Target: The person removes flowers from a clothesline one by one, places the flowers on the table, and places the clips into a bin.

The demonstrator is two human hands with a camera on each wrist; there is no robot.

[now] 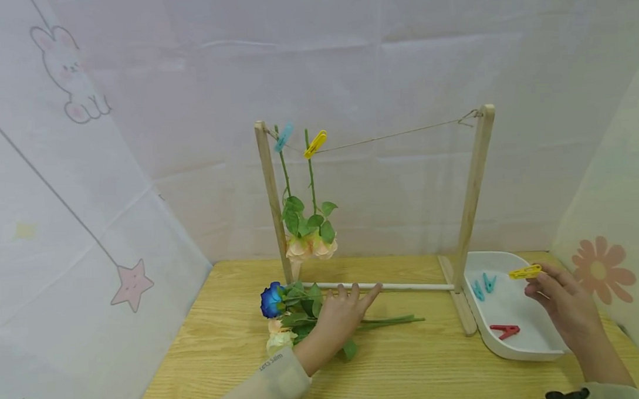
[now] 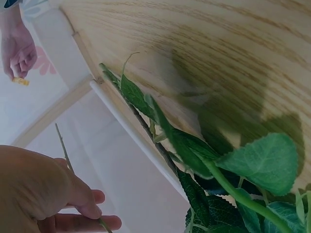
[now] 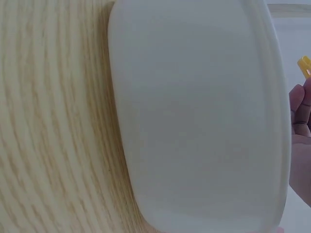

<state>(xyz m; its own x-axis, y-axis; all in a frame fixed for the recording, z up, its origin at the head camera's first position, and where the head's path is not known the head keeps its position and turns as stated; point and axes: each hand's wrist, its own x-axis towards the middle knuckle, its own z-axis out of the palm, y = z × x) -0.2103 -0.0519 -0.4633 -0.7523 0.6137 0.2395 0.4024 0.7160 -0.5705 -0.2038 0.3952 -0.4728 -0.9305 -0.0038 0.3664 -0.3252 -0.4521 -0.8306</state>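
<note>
My left hand [image 1: 340, 316] is over a bunch of roses lying on the table, its thumb and a finger pinching a thin green stem [image 2: 64, 145] in the left wrist view. The stem's bloom is hidden. In the bunch are a blue rose [image 1: 272, 300], a cream rose [image 1: 280, 340] and several green leaves. My right hand [image 1: 566, 299] pinches a yellow clothespin [image 1: 524, 272] above the white tray [image 1: 533, 350]. Two pale pink roses [image 1: 323, 246] hang heads down from a string [image 1: 386, 138], held by a blue clothespin [image 1: 284, 137] and a yellow clothespin [image 1: 315, 144].
Two blue clothespins [image 1: 489, 283] and a red clothespin [image 1: 506, 331] lie inside the tray. A wooden frame with a left post [image 1: 273, 201], a right post [image 1: 475, 194] and a white bottom rod [image 1: 417, 286] stands at the table's back. Printed curtains surround the table.
</note>
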